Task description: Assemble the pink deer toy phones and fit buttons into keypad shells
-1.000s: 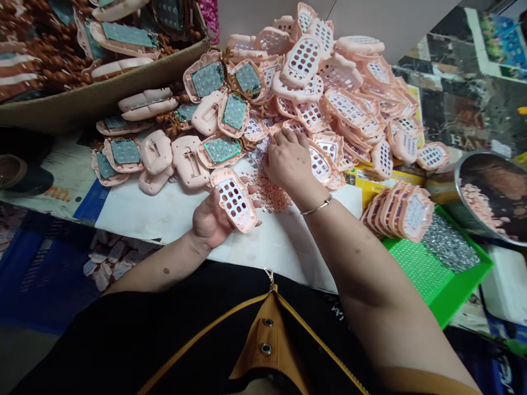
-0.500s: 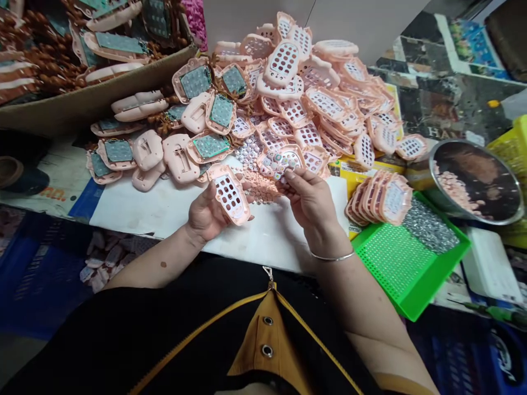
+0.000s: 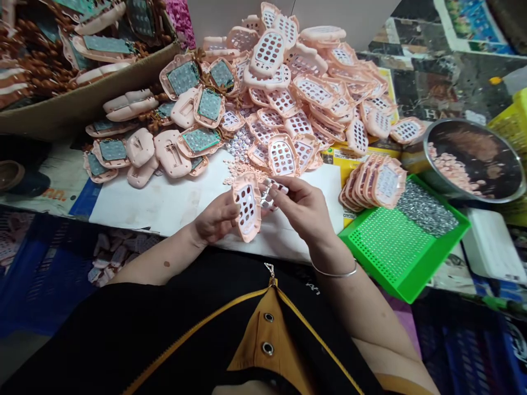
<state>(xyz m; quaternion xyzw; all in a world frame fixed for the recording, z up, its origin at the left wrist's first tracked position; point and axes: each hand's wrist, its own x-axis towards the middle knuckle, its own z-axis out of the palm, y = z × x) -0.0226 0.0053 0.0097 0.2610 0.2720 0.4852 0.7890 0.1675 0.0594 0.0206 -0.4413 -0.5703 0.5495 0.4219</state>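
My left hand (image 3: 216, 218) grips a pale pink plastic casing half (image 3: 248, 206) by its left side. The casing is tilted, and rows of dark round openings show in its white panel. Close to its right edge, my right hand (image 3: 308, 211) pinches a small whitish keypad piece (image 3: 270, 192) between thumb and fingers. Some of that piece is hidden by the fingers and the casing. Beyond both hands lie loose little pink pieces (image 3: 236, 173) and whitish buttons (image 3: 239, 144) on the white work surface (image 3: 135, 206).
Perforated pink casings (image 3: 321, 90) are heaped at the back. Casings with green circuit boards (image 3: 201, 140) lie left, below a full cardboard box (image 3: 94, 99). On the right are stacked casings (image 3: 376, 184), a green basket of screws (image 3: 387, 252) and a metal bowl (image 3: 473, 159).
My right hand has brought the keypad piece down and left from above the heap to the held casing. My left hand has moved right and turned the casing more upright. The view has shifted slightly.
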